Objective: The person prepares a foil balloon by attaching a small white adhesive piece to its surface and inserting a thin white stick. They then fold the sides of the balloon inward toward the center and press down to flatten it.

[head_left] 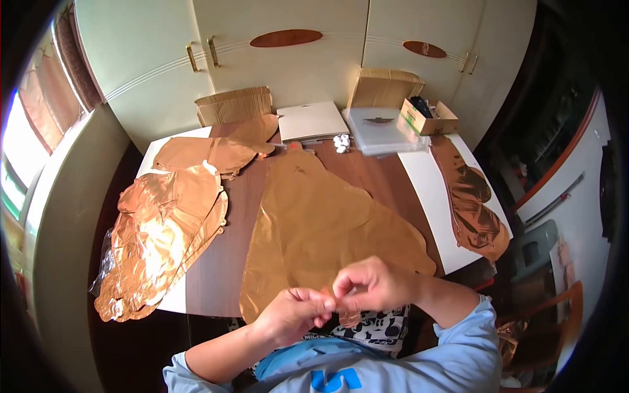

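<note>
Close to my body, past the table's near edge, my left hand (pixel 298 314) and my right hand (pixel 370 285) meet fingertip to fingertip. Both pinch at a small orange-copper foil piece (pixel 350 318), which hangs below my right fingers. Where exactly each hand grips it is hard to see. A large flat copper foil sheet (pixel 314 216) with a wavy right edge lies on the brown table (pixel 216 268), just beyond my hands. Its narrow top end points away from me.
Crumpled shiny foil (pixel 160 229) and flatter foil (pixel 203 154) lie at the left. Another foil piece (pixel 468 203) is at the right. Along the back stand white sheets (pixel 311 121), clear plastic packs (pixel 383 131), small white items (pixel 341 143) and an open box (pixel 432 121).
</note>
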{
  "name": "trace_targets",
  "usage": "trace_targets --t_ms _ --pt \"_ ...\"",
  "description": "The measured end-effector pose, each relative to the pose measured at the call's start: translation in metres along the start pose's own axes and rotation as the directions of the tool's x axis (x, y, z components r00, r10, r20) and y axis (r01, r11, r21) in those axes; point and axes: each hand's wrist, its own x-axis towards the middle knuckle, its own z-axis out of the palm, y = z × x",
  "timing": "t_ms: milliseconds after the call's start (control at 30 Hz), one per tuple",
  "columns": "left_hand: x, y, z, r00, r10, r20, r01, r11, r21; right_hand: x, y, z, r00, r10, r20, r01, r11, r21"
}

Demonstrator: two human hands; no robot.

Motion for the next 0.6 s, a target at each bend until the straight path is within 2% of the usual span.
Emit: trace_targets --t_ms 33,67,133,200,233,267,333,367,400,467,500,600 --pt "0.007 0.004 0.000 1.000 0.026 -0.013 -0.027 0.996 -0.083 0.008 0.007 -0.006 0.999 0.003 -0.037 -0.001 0.998 0.063" --pt "0.012 0.008 0.001 0.998 0.051 -0.031 -0.055 0.985 -0.165 0.016 0.004 -0.019 0.996 0.093 0.004 -0.092 0.976 0.197" --pt "0.012 0.017 -0.003 0.989 0.124 -0.083 -0.142 0.955 -0.262 0.031 0.011 -0.054 0.971 0.239 0.003 -0.233 0.947 0.219" --pt "0.006 0.022 -0.006 0.970 0.208 -0.125 -0.237 0.922 -0.306 0.056 0.039 -0.108 0.977 0.061 -0.205 -0.022 0.982 0.190" --pt "0.003 0.020 -0.017 0.970 0.240 -0.050 -0.243 0.916 -0.319 0.066 0.050 -0.140 0.950 0.138 -0.280 -0.100 0.984 0.145" --pt "-0.002 0.017 -0.020 0.972 0.223 -0.075 -0.235 0.928 -0.291 0.076 0.059 -0.170 0.911 0.207 -0.356 -0.180 0.978 0.106" --pt "-0.014 0.015 -0.017 0.974 0.192 -0.123 -0.216 0.949 -0.229 0.099 0.071 -0.214 0.773 0.317 -0.550 -0.415 0.908 -0.059" --pt "-0.019 0.013 -0.013 0.974 0.154 -0.165 -0.188 0.958 -0.215 0.110 0.078 -0.230 0.733 0.334 -0.592 -0.477 0.873 -0.098" --pt "-0.023 0.009 -0.019 0.975 0.167 -0.145 -0.194 0.960 -0.201 0.122 0.087 -0.244 0.692 0.344 -0.634 -0.537 0.833 -0.134" --pt "-0.033 -0.004 -0.034 0.974 0.197 -0.109 -0.214 0.961 -0.177 0.160 0.131 -0.281 0.655 0.226 -0.721 -0.604 0.730 -0.319" --pt "-0.039 -0.005 -0.031 0.959 0.226 -0.174 -0.248 0.961 -0.119 0.172 0.144 -0.289 0.639 0.160 -0.752 -0.635 0.662 -0.398" --pt "-0.051 -0.014 -0.033 0.929 0.318 -0.188 -0.327 0.945 -0.017 0.178 0.090 -0.250 0.475 0.252 -0.843 -0.799 0.525 -0.293"
